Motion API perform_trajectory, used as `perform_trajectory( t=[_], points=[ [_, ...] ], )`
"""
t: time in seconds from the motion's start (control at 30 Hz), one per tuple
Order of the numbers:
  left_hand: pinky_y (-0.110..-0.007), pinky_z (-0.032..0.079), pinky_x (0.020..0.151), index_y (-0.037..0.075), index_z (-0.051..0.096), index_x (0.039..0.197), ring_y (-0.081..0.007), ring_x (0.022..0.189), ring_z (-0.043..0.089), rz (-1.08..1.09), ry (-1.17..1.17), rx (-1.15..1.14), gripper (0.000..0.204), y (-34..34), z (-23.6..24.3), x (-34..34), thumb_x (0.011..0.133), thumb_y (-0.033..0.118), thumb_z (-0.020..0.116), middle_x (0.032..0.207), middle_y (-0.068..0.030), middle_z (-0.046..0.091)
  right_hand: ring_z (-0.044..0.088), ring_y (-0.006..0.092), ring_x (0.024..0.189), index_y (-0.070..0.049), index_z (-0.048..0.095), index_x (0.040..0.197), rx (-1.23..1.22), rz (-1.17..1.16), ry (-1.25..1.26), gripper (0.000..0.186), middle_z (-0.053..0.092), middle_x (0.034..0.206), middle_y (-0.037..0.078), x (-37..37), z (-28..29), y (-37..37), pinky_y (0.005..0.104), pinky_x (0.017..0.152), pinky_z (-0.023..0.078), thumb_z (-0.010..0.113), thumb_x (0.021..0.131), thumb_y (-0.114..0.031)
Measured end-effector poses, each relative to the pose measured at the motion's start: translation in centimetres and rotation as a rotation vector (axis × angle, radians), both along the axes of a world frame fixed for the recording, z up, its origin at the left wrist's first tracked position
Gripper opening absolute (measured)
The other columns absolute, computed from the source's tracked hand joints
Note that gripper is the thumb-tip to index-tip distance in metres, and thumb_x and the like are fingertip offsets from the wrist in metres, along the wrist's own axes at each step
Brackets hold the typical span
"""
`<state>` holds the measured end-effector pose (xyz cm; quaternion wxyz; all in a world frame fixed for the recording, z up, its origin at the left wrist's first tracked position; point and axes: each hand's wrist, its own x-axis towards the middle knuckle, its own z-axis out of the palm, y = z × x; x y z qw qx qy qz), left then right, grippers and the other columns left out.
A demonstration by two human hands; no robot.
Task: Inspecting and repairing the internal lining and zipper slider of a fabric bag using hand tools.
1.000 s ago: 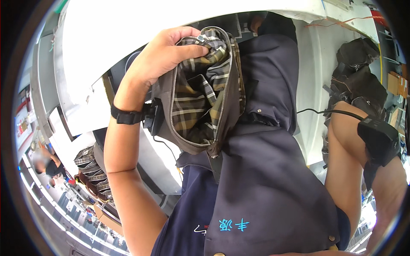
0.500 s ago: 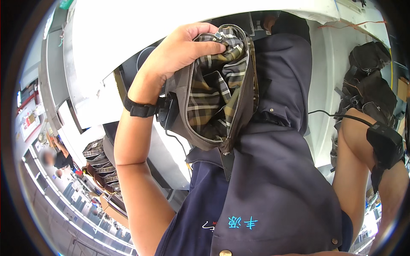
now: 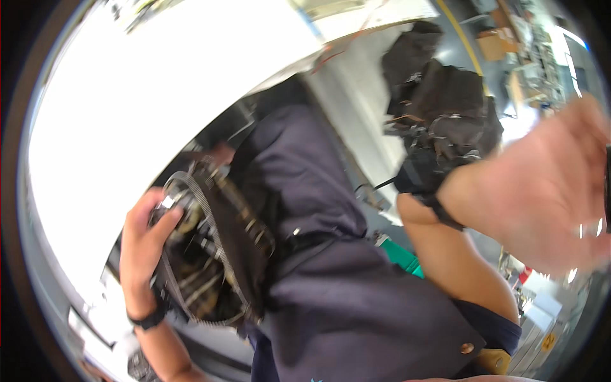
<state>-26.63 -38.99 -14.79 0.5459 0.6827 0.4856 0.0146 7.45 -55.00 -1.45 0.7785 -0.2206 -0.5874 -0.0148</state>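
A dark brown zippered bag [image 3: 245, 254] with a plaid lining rests against my lap, its mouth gaping. My left hand [image 3: 149, 229] grips the bag's rim at the zipper, thumb inside over the lining and the other fingers mostly hidden behind. My right hand [image 3: 541, 191] is raised close to the camera at the right, blurred by motion. Its fingers run toward the picture's edge beside a dark object cut off there, and I cannot make out whether it holds anything. A dark apron [image 3: 337, 305] covers my lap beneath the bag.
A white tabletop [image 3: 127, 95] stretches across the upper left. Several dark bags [image 3: 445, 102] are heaped at the upper right. A green object [image 3: 398, 256] shows beside my right forearm, and cardboard boxes [image 3: 493, 44] stand farther off.
The view has swung right, so the bag and left hand appear lower and farther left. My right hand has come up into view near the camera. The left hand keeps its hold.
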Motion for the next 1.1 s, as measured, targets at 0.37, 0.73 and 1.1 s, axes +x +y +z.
perform_trajectory(
  t=[0.37, 0.73, 1.1],
  points=[
    [-0.020, 0.049, 0.074, -0.001, 0.063, 0.102, -0.0050, 0.079, 0.060, 0.191, -0.146, -0.116, 0.011, -0.4, 6.2, 0.0, 0.096, 0.005, 0.069, 0.090, -0.0012, 0.069, 0.067, 0.0155, 0.087, -0.001, 0.073, 0.111, -0.816, -0.693, -0.288, 0.016, 0.073, 0.098, 0.009, 9.7, -11.9, 3.1, 0.0271, 0.082, 0.052, 0.067, 0.098, -0.009],
    [-0.019, 0.046, 0.067, -0.001, 0.063, 0.101, -0.0030, 0.075, 0.055, 0.024, -0.142, 0.141, 0.014, -3.9, 11.9, -1.4, 0.091, 0.004, 0.072, 0.083, 0.0013, 0.066, 0.067, 0.0194, 0.082, 0.002, 0.067, 0.118, -1.107, -0.572, -0.150, 0.031, 0.071, 0.096, 0.014, 9.4, -22.8, 12.4, 0.0340, 0.074, 0.053, 0.066, 0.100, -0.023],
    [-0.022, 0.040, 0.065, 0.002, 0.065, 0.103, -0.0067, 0.073, 0.048, 0.232, -0.320, 0.147, 0.013, -2.7, 11.7, 0.9, 0.099, 0.014, 0.069, 0.080, 0.0044, 0.056, 0.058, 0.0126, 0.069, 0.002, 0.067, 0.105, -0.981, -0.628, 0.022, 0.022, 0.064, 0.088, 0.007, 8.5, -22.5, 8.9, 0.0286, 0.066, 0.047, 0.058, 0.105, -0.018]
  ],
)
